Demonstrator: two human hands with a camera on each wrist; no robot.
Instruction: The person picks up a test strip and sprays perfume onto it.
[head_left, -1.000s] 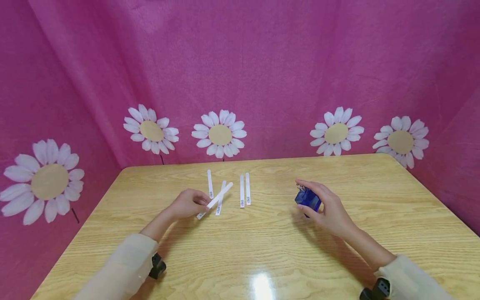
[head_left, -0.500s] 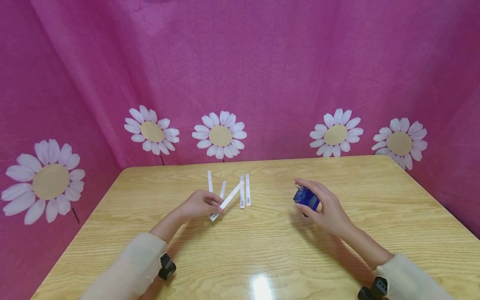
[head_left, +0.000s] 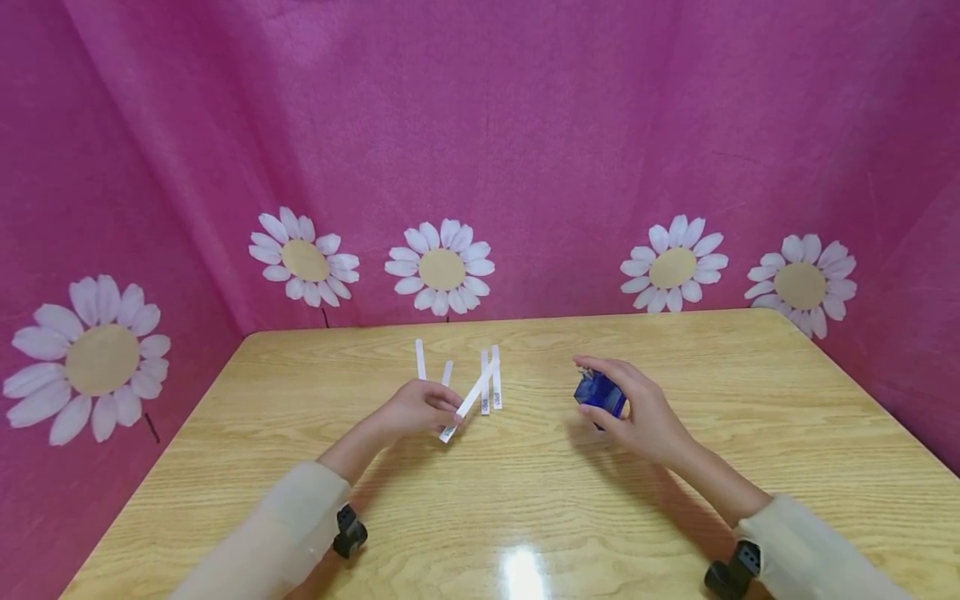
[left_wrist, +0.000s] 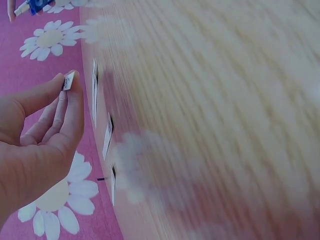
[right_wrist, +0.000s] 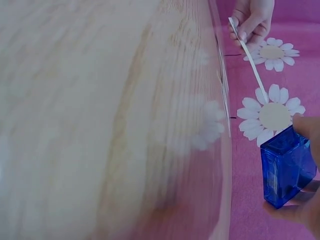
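Observation:
In the head view my left hand (head_left: 420, 408) pinches a white paper test strip (head_left: 478, 388) between thumb and fingers, near its printed end. The strip slants up and to the right, held above the table. My right hand (head_left: 641, 412) grips a small blue glass perfume bottle (head_left: 602, 395), tilted, with its spray top toward the left. The right wrist view shows the bottle's clear blue body (right_wrist: 280, 172) raised off the table, thumb and fingers on opposite sides. The held strip (right_wrist: 254, 67) points toward it there, with a space between them.
On the wooden table (head_left: 525, 483) lie more white strips: one at the far left (head_left: 420, 360), one partly hidden behind the left hand (head_left: 447, 372), and two side by side (head_left: 485, 404) behind the held one. A pink curtain with daisies (head_left: 441, 268) hangs behind the table.
My left hand has moved right with the strip, whose tip now overlaps the side-by-side pair in view. My right hand has shifted slightly left with the perfume bottle.

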